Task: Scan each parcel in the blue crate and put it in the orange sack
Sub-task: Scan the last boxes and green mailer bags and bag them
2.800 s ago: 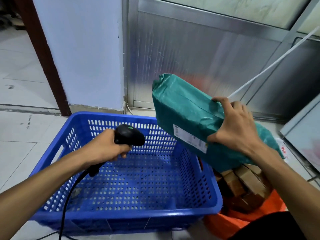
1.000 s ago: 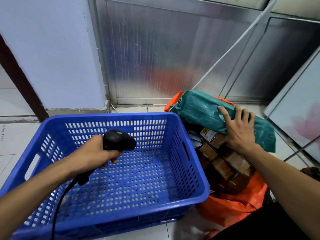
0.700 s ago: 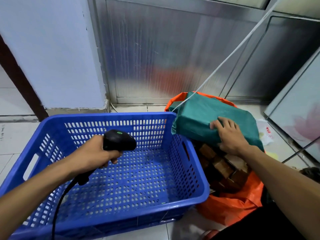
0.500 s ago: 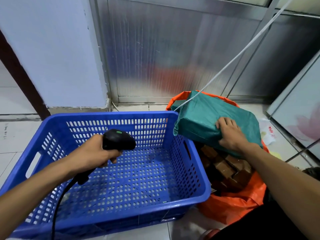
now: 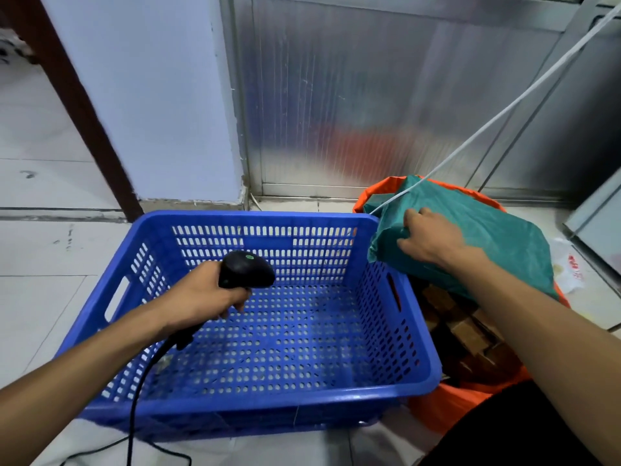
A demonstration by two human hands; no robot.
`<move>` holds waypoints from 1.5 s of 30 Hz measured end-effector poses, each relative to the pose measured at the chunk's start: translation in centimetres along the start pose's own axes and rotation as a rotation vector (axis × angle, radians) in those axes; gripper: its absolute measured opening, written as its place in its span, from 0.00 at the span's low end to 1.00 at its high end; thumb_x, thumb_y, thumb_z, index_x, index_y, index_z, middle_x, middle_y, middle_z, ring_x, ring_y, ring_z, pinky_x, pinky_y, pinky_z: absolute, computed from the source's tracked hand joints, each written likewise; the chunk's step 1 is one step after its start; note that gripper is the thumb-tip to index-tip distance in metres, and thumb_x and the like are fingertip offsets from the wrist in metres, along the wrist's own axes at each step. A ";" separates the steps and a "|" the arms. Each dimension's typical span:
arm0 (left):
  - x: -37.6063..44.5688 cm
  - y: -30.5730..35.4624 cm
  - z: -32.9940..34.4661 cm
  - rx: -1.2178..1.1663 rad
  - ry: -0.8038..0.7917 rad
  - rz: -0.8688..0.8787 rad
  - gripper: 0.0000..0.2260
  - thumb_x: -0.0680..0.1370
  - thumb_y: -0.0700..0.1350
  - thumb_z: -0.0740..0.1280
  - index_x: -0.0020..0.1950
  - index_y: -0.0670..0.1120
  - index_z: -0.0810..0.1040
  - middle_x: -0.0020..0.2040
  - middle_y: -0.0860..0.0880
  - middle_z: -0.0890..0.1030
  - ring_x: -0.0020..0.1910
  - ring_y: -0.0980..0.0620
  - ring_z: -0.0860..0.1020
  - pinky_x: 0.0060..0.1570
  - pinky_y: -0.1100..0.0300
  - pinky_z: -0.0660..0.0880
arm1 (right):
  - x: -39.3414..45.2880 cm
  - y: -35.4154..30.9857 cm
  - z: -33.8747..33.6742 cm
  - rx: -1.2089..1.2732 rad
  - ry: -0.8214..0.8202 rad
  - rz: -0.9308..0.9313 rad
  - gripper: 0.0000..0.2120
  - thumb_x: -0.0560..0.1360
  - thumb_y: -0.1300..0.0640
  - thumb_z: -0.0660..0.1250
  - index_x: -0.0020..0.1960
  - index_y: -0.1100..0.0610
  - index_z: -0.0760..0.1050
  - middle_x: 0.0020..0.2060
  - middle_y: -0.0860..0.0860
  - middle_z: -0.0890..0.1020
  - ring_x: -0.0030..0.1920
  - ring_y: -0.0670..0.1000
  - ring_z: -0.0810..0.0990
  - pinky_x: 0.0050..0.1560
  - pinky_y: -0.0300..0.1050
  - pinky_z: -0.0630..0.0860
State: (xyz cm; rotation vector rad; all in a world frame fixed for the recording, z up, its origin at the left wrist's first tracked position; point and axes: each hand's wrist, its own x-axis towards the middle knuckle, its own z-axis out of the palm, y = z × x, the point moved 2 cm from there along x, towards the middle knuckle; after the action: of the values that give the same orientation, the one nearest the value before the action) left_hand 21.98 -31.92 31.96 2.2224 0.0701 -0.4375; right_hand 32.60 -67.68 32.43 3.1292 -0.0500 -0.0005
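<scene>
Parcel in green plastic wrap [image 5: 477, 237] is lying across the mouth of the orange sack [image 5: 447, 408], on top of brown cardboard boxes [image 5: 467, 331] already inside, as the person's right hand [image 5: 425, 238] is curling its fingers over the wrap's bunched near corner. Left hand [image 5: 201, 297] is gripping a black corded scanner [image 5: 247, 269] above the blue crate [image 5: 255, 398], whose perforated bottom is showing no parcels, suggesting the job is nearly done. To seat the parcel well, the right hand would do best pressing it down and away from the crate wall so that it is settling inside the sack's rim rather than overhanging it. Crate and sack are standing side by side, touching, on a pale tiled floor, near a light blue wall with a dark wooden door frame and ribbed metal panels. A white cord [image 5: 504, 116] is running diagonally down to the sack.
</scene>
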 end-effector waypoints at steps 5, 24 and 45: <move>-0.3 -0.3 -1.0 -0.022 0.099 -0.054 0.03 0.76 0.37 0.71 0.42 0.43 0.80 0.31 0.48 0.79 0.28 0.53 0.75 0.28 0.64 0.71 | 0.3 -4.2 0.1 0.050 0.052 -0.171 0.13 0.76 0.50 0.66 0.56 0.57 0.74 0.57 0.58 0.76 0.58 0.61 0.76 0.53 0.53 0.74; -2.8 -0.3 -2.4 -0.226 0.191 -0.145 0.08 0.76 0.41 0.70 0.53 0.39 0.79 0.43 0.40 0.84 0.38 0.48 0.79 0.49 0.50 0.80 | -8.8 -14.7 3.5 0.014 -0.421 -0.793 0.16 0.80 0.44 0.65 0.63 0.50 0.73 0.54 0.49 0.79 0.53 0.51 0.78 0.56 0.51 0.75; -9.6 1.7 0.4 -0.467 0.354 -0.073 0.03 0.79 0.38 0.67 0.46 0.40 0.77 0.43 0.41 0.82 0.39 0.49 0.81 0.36 0.61 0.77 | -18.7 -9.4 2.4 -0.042 -0.460 -0.732 0.16 0.80 0.44 0.64 0.65 0.49 0.72 0.50 0.45 0.75 0.53 0.50 0.77 0.55 0.46 0.73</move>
State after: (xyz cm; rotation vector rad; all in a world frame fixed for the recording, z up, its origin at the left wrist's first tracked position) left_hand 13.26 -32.33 36.21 1.8136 0.4015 -0.0490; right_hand 14.20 -57.71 29.92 2.8286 1.0502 -0.6982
